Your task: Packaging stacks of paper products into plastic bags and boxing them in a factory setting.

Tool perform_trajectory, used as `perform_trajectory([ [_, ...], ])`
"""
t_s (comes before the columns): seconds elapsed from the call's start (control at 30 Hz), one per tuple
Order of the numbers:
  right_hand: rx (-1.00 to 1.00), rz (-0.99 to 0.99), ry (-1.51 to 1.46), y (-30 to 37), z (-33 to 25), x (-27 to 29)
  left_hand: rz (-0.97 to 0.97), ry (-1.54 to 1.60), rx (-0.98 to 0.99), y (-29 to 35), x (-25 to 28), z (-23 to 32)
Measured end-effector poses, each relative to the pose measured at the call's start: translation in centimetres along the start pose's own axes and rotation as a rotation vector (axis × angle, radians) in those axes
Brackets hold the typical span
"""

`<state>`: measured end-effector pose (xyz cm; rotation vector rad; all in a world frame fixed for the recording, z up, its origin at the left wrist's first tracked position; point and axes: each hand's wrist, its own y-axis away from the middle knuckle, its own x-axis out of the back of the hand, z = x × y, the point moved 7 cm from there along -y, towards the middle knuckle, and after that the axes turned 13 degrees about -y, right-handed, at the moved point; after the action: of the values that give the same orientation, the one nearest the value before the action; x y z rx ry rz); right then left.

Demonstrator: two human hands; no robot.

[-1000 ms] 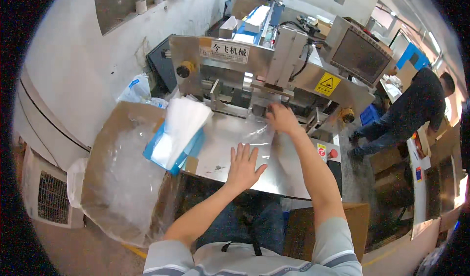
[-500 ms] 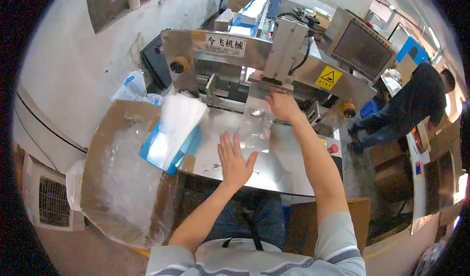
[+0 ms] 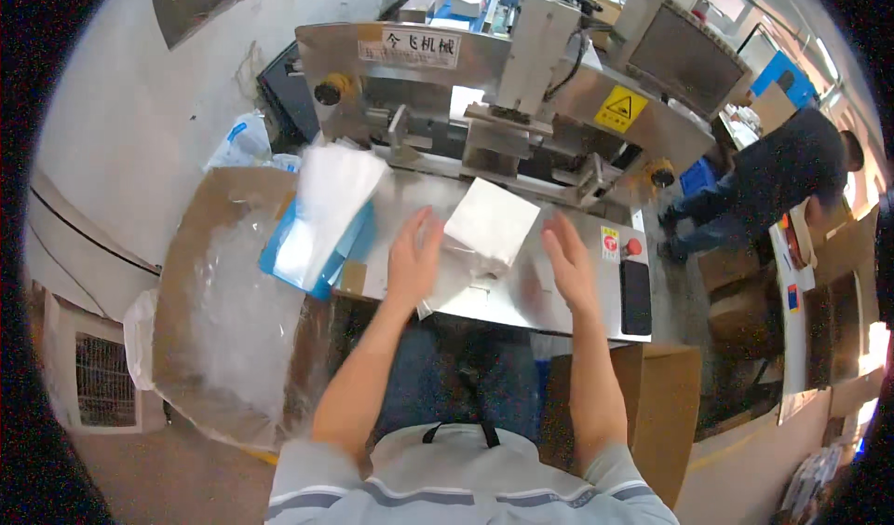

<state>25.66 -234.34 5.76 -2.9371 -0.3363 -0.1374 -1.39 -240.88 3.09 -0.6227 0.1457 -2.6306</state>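
The white packet in its clear bag [image 3: 484, 236] lies on the steel machine table [image 3: 568, 297] between both hands. The left hand [image 3: 413, 257] touches it, fingers spread; the right hand [image 3: 564, 262] hovers open — the slick film might slide off the front edge.

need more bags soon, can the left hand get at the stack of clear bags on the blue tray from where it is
Probably yes: the left hand lies on the steel table just right of the stack of clear bags, with nothing between them.
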Motion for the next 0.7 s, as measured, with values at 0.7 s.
perform_trajectory([
  [0.7, -0.221, 0.103, -0.588, 4.6, 2.3, -0.4, -0.451, 0.400, 0.230, 2.5, -7.3, 5.0],
])
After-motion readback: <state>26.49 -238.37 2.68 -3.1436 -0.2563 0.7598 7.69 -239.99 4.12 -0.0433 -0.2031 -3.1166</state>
